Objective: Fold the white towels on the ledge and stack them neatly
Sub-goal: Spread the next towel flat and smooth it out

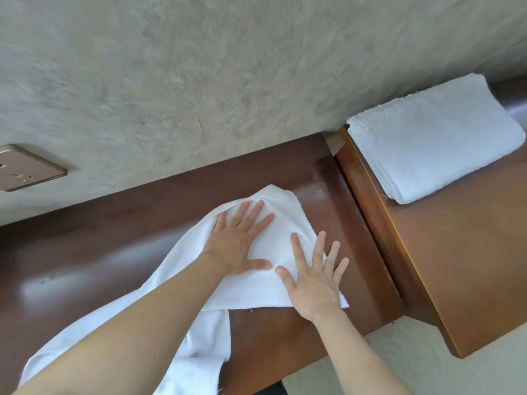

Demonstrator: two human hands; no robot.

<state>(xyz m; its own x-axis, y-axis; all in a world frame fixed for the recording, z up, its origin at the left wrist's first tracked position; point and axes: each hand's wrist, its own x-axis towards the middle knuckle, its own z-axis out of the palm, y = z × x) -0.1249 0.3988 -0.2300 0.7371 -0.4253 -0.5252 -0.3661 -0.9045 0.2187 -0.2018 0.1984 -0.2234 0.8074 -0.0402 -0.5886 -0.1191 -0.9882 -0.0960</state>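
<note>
Head view: glossy brown ledge (119,240) under textured grey wall (199,67).

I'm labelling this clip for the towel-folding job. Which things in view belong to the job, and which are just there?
Part of the job:
- white towel being flattened on the dark ledge
- left hand and right hand, both pressing flat on it
- stack of folded towels on the lighter wooden cabinet

Just there:
- wall socket
- textured wall
</note>
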